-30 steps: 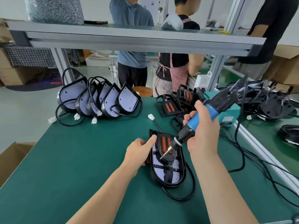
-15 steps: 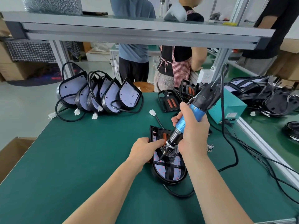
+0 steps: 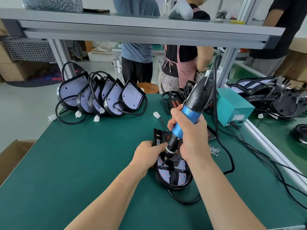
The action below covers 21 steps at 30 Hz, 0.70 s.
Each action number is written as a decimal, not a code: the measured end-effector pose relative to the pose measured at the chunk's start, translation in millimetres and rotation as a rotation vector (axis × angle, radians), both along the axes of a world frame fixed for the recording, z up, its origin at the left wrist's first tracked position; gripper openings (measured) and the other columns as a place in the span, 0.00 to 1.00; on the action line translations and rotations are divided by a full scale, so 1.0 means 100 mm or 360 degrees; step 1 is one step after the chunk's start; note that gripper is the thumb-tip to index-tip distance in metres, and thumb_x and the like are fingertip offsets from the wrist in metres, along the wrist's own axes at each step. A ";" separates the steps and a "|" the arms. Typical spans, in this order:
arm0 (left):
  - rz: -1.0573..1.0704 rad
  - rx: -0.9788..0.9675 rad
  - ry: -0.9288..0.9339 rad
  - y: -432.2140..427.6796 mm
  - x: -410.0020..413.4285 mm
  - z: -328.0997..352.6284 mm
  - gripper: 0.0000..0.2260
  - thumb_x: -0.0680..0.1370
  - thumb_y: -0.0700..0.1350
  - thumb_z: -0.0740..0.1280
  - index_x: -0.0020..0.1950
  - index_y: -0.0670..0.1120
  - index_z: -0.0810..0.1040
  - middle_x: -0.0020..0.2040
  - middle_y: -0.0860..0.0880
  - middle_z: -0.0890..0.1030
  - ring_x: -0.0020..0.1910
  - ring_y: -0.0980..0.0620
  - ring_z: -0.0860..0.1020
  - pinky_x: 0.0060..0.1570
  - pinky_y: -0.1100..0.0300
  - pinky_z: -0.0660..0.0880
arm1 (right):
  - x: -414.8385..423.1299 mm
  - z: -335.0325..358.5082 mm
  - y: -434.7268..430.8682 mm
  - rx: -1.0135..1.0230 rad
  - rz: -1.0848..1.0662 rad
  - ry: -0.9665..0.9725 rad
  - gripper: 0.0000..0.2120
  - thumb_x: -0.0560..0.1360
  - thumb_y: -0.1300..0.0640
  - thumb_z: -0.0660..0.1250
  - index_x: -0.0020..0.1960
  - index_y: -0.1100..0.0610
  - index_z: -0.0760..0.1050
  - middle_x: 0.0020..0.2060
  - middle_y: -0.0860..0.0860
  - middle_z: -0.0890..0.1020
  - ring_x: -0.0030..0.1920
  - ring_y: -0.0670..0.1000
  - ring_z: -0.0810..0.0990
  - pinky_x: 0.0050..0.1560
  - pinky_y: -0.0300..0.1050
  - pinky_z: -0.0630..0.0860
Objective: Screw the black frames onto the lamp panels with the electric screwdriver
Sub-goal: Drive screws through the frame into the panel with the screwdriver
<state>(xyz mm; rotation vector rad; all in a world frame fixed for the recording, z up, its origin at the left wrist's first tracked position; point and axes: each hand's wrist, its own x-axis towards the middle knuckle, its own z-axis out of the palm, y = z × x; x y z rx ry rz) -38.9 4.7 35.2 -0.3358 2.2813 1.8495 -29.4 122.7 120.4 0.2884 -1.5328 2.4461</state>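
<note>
Our right hand wraps tight round the blue-and-black electric screwdriver, which has tipped steeper and dropped its bit onto the left arm of the black plastic frame. Our left hand grips the rim of the D-shaped, red-dotted lamp panel, which lies flat on the green bench mat. We judge this screw is about to be driven.
</note>
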 end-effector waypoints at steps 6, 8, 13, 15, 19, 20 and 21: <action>0.0052 -0.0038 0.0023 0.02 0.02 0.03 0.24 0.51 0.60 0.65 0.36 0.44 0.67 0.35 0.46 0.72 0.35 0.48 0.67 0.39 0.55 0.63 | 0.05 -0.02 -0.05 0.0169 0.0186 0.0162 0.08 0.70 0.62 0.70 0.38 0.51 0.74 0.26 0.49 0.73 0.27 0.51 0.71 0.34 0.44 0.72; 0.0040 -0.0056 0.0028 0.02 0.04 0.05 0.22 0.52 0.60 0.66 0.34 0.45 0.66 0.33 0.47 0.70 0.34 0.48 0.66 0.39 0.56 0.63 | 0.05 -0.03 -0.04 0.0114 0.0220 0.0129 0.09 0.72 0.65 0.68 0.39 0.53 0.73 0.26 0.50 0.73 0.27 0.51 0.70 0.34 0.43 0.72; -0.0018 -0.0072 0.0028 0.01 0.01 0.05 0.16 0.59 0.55 0.67 0.32 0.46 0.65 0.31 0.49 0.70 0.34 0.48 0.65 0.37 0.56 0.62 | 0.03 -0.01 0.04 0.0131 0.0420 0.0194 0.05 0.69 0.61 0.70 0.41 0.51 0.78 0.28 0.50 0.74 0.28 0.52 0.73 0.35 0.43 0.73; -0.0026 -0.0072 0.0014 0.00 0.00 0.03 0.15 0.60 0.54 0.67 0.33 0.46 0.65 0.31 0.49 0.70 0.34 0.48 0.65 0.37 0.56 0.62 | 0.00 0.00 0.06 0.0140 0.0530 0.0193 0.07 0.68 0.60 0.70 0.46 0.56 0.78 0.29 0.50 0.75 0.29 0.53 0.75 0.35 0.44 0.74; -0.0012 -0.0070 -0.0025 0.00 0.02 0.07 0.20 0.57 0.59 0.69 0.33 0.46 0.67 0.30 0.51 0.71 0.32 0.49 0.66 0.34 0.59 0.62 | -0.09 0.08 0.13 0.0032 0.0597 0.0185 0.10 0.68 0.62 0.69 0.48 0.60 0.75 0.30 0.51 0.75 0.28 0.52 0.74 0.34 0.44 0.74; -0.0014 -0.0047 -0.0037 0.00 0.03 0.08 0.22 0.55 0.61 0.70 0.35 0.46 0.69 0.31 0.51 0.72 0.32 0.49 0.67 0.35 0.59 0.64 | -0.12 0.11 0.16 0.0001 0.0599 0.0197 0.08 0.68 0.61 0.69 0.47 0.58 0.77 0.29 0.51 0.74 0.28 0.52 0.74 0.34 0.43 0.74; -0.0027 -0.0018 -0.0050 -0.01 0.03 0.07 0.25 0.54 0.63 0.71 0.37 0.45 0.70 0.33 0.50 0.74 0.34 0.50 0.69 0.38 0.58 0.65 | -0.15 0.15 0.19 -0.0040 0.0596 0.0209 0.06 0.68 0.61 0.69 0.45 0.56 0.78 0.29 0.52 0.73 0.28 0.52 0.74 0.35 0.43 0.74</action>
